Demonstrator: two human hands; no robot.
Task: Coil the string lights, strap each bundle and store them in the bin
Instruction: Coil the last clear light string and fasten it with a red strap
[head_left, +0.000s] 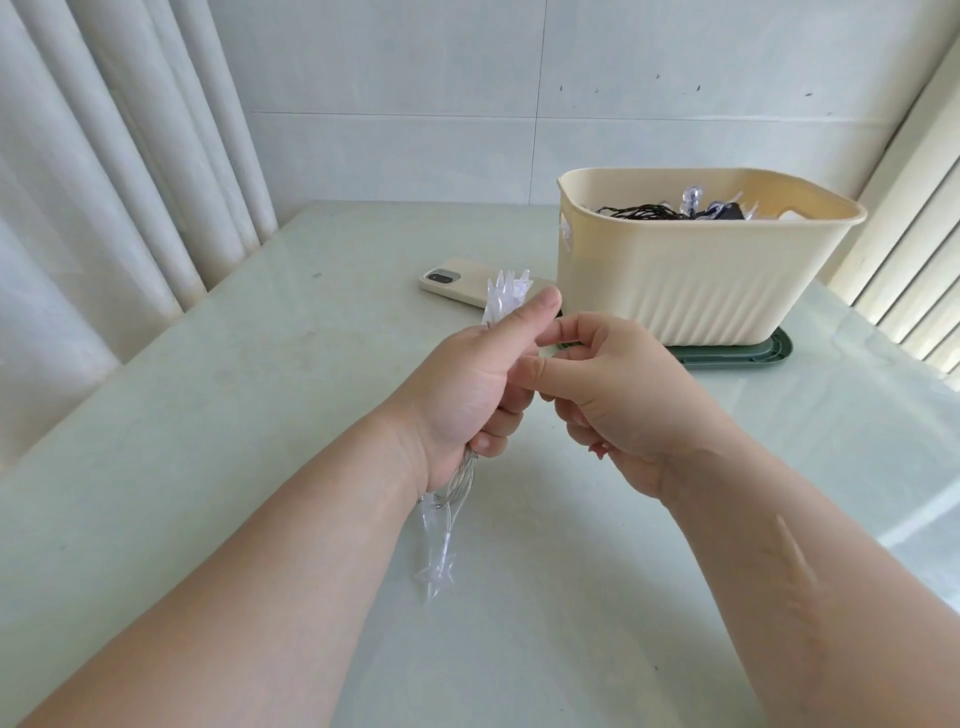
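My left hand (475, 387) grips a coiled bundle of clear star string lights (506, 293); star tips stick out above my fist, and wire loops with more stars hang below it. My right hand (618, 395) meets the left one at the bundle, its thumb and forefinger pinching a dark strap (563, 344) of which only a sliver shows. The cream bin (691, 280) stands at the back right on a green lid (748, 356) and holds a dark-wired string of lights (644, 210).
A cream-coloured phone (460, 286) lies face down left of the bin. The pale table (234, 415) runs to white curtains on the left and a tiled wall behind. Vertical blinds hang at the far right.
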